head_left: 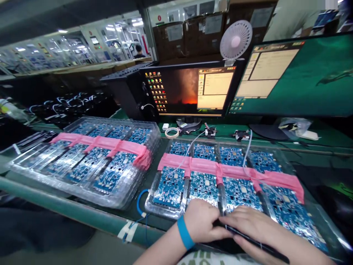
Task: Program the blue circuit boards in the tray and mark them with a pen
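At the lower center of the frame, the left hand point(202, 221) and right hand point(250, 224) both have their fingers closed on a dark, flat object point(259, 244). Just beyond, a clear tray point(179, 212) of blue circuit boards point(205, 187) crossed by pink strips point(204, 166) lies on the green surface point(162, 222).

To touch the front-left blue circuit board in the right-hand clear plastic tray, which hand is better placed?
Probably the left hand: it is closer to that blue circuit board, while the right hand lies farther right. Both hold a slim dark object.
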Available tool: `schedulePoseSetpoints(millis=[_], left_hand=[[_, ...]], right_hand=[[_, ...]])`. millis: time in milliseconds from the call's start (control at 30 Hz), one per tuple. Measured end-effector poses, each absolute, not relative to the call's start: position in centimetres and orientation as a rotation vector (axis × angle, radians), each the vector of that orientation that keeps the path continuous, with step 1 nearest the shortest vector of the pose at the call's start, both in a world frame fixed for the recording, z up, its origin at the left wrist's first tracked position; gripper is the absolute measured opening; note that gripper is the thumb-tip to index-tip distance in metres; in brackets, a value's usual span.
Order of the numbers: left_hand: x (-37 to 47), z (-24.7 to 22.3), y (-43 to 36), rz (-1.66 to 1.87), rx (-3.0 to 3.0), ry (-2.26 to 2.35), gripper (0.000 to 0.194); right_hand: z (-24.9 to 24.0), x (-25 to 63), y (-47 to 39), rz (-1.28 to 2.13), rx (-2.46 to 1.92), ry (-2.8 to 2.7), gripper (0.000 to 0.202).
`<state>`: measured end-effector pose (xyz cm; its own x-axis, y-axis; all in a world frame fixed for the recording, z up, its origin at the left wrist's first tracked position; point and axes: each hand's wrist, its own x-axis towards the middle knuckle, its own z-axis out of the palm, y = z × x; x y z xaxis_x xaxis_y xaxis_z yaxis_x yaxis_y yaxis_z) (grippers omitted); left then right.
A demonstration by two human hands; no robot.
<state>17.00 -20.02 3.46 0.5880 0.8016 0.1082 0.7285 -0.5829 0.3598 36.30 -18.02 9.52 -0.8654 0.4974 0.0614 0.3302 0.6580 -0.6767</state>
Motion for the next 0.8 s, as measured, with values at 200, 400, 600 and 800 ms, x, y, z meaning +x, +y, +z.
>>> schedulePoseSetpoints(millis=[200,400,600,800], left_hand=[[11.7,5.5,-20.9,0.539,2.168,1.623,0.022],[9.2,3.1,-21.1,0.273,2.205,1.895,0.019],[9.1,1.7,-21.3,0.276,2.272,1.868,0.019],[8.9,1.5,-21.2,0.336,2.253,1.847,0.019]], right_hand=[[8.5,34.3,-15.9,1.068,-1.203,-1.988,0.024],[4.6,25.9,-11.0,1.287,-1.355,-1.861,0.024],[2.2,21.0,-10.4,1.286,-1.263,-1.925,0.021],[1.8,20.3,-10.2,1.305,-1.278,-1.944,0.022]])
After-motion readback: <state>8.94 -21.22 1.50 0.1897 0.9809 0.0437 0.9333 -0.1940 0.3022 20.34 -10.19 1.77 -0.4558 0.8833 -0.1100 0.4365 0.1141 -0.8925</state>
